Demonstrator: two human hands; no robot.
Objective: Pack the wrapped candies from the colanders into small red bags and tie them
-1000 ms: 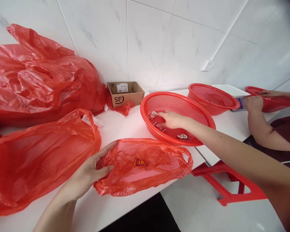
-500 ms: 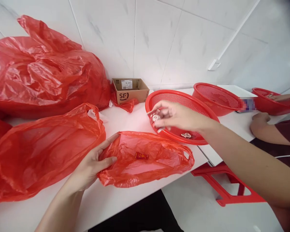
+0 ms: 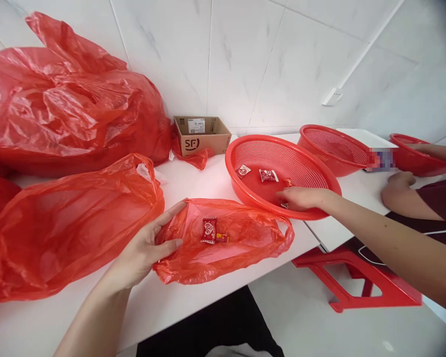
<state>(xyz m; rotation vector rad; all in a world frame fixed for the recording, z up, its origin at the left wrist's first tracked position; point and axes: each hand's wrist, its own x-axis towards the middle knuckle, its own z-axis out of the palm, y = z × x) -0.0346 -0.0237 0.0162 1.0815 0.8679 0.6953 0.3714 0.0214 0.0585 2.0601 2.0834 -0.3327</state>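
Note:
My left hand (image 3: 148, 248) grips the rim of a small red plastic bag (image 3: 245, 248) and holds its mouth apart on the white table (image 3: 193, 307). Two red candy packets (image 3: 209, 230) lie inside the bag. My right hand (image 3: 301, 197) reaches into a red mesh basket (image 3: 319, 171), palm down, with its fingertips closed on a small packet (image 3: 284, 205) near the front wall. Two more packets (image 3: 268, 175) lie loose on the basket floor.
A larger red bag (image 3: 70, 223) lies left of my hand, with a big stuffed red bag (image 3: 78, 109) behind it. A cardboard box (image 3: 202, 135) stands by the wall. Another person's hand (image 3: 397, 186) rests near two more red baskets (image 3: 332, 148). A red stool (image 3: 360, 282) stands below.
My right hand lifted packets out of the basket, a second packet now lies in the small bag, and the hand is back in the basket. The left hand kept hold.

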